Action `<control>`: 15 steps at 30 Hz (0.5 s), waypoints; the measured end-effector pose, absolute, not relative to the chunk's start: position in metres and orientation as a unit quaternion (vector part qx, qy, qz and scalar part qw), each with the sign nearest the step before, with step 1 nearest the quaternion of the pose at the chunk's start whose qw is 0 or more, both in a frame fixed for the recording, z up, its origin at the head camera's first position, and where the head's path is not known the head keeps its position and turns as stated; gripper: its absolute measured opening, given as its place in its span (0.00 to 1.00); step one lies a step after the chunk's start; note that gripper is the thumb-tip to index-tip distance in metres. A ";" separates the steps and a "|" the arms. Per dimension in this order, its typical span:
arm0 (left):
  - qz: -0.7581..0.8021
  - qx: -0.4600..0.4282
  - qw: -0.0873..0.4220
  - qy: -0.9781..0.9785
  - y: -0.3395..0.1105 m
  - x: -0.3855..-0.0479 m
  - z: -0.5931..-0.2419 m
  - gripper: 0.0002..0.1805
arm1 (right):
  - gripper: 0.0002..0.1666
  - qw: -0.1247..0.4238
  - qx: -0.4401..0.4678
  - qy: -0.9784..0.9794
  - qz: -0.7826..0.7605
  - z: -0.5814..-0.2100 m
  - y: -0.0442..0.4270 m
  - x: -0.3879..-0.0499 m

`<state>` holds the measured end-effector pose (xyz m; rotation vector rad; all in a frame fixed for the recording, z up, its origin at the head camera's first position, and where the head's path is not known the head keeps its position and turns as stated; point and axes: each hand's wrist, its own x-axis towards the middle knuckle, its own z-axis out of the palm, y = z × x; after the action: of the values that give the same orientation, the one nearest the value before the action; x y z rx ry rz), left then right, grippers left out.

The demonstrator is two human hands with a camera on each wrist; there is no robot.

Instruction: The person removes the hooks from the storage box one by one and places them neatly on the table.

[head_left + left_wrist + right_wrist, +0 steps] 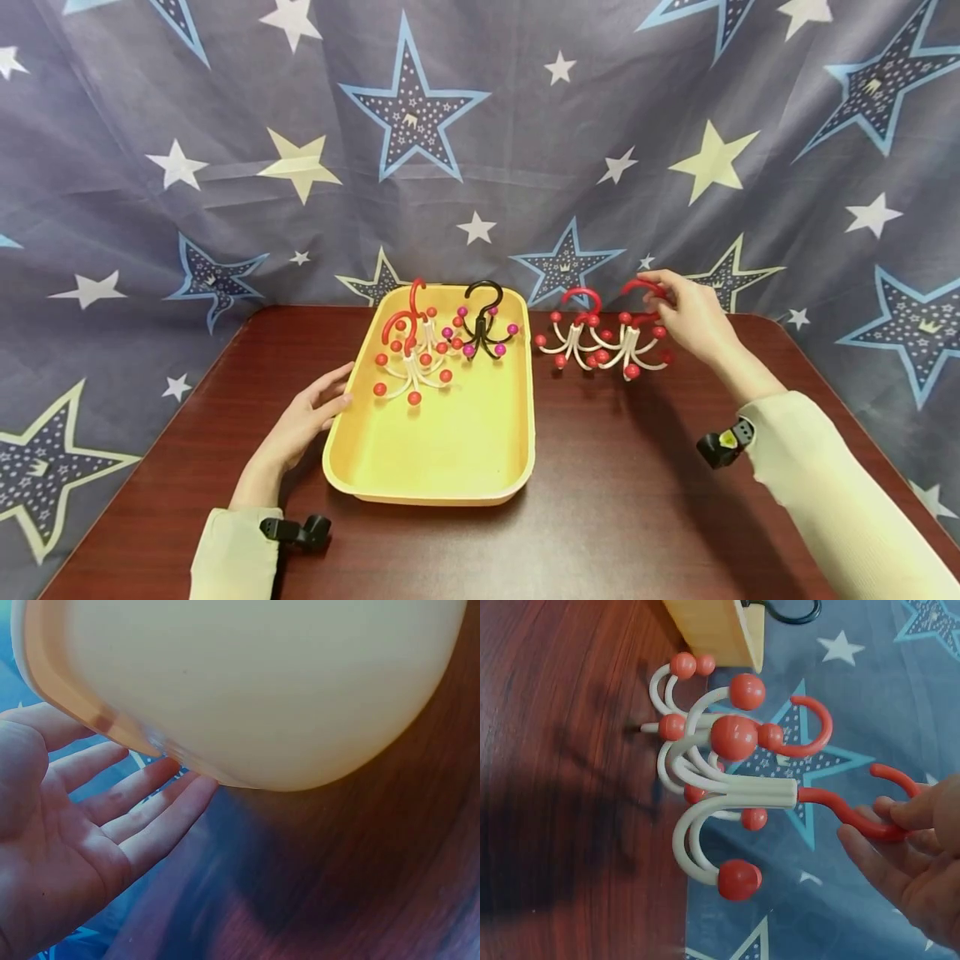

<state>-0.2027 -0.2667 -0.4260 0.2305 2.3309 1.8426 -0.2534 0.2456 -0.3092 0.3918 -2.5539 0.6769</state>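
Observation:
My right hand (pixel 693 317) pinches the red hook of a white multi-armed hanger (pixel 630 342) with red ball tips. In the right wrist view, thumb and fingers of the right hand (pixel 911 859) curl round that red hook. Just left of it stands a similar white hanger (pixel 573 337) with a red hook. On the left, my left hand (pixel 306 417) touches the outer side of the yellow tray (pixel 442 454). The left wrist view shows that hand (pixel 97 817) with its fingers stretched out against the tray's rim.
Inside the tray's far half stand two white hangers with red hooks, one nearer (pixel 411 371) and one behind it (pixel 430 332), beside a black hanger (pixel 481 329) with pink balls. The brown table (pixel 600 508) meets a star-patterned cloth (pixel 495 217) at the back.

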 end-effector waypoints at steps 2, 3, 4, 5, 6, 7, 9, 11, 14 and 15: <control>0.616 0.077 0.081 0.780 -0.267 -0.203 -0.426 0.33 | 0.20 0.238 0.135 -0.930 0.245 -0.310 0.249 -0.256; 0.616 0.076 0.081 0.780 -0.267 -0.203 -0.426 0.33 | 0.20 0.238 0.129 -0.931 0.245 -0.311 0.250 -0.257; 0.616 0.074 0.082 0.780 -0.267 -0.203 -0.426 0.33 | 0.20 0.236 0.123 -0.932 0.246 -0.312 0.251 -0.258; 0.616 0.073 0.083 0.780 -0.267 -0.203 -0.426 0.33 | 0.20 0.234 0.119 -0.933 0.248 -0.312 0.253 -0.260; 0.616 0.072 0.083 0.780 -0.267 -0.203 -0.426 0.33 | 0.21 0.231 0.113 -0.933 0.251 -0.313 0.254 -0.261; 0.615 0.070 0.084 0.781 -0.267 -0.203 -0.426 0.33 | 0.21 0.228 0.108 -0.933 0.255 -0.314 0.256 -0.262; 0.615 0.068 0.085 0.781 -0.267 -0.203 -0.425 0.33 | 0.22 0.222 0.101 -0.933 0.263 -0.315 0.258 -0.265; 0.615 0.066 0.085 0.781 -0.267 -0.203 -0.425 0.33 | 0.22 0.221 0.092 -0.933 0.270 -0.317 0.261 -0.267; 0.615 0.064 0.086 0.782 -0.267 -0.203 -0.425 0.33 | 0.21 0.228 0.073 -0.931 0.276 -0.321 0.264 -0.271; 0.614 0.064 0.086 0.782 -0.267 -0.203 -0.424 0.33 | 0.21 0.231 0.066 -0.930 0.279 -0.322 0.265 -0.273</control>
<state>-0.2028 -0.2672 -0.4244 0.1894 2.3304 1.8314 -0.2726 0.2655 -0.3218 0.1820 -2.5565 0.7660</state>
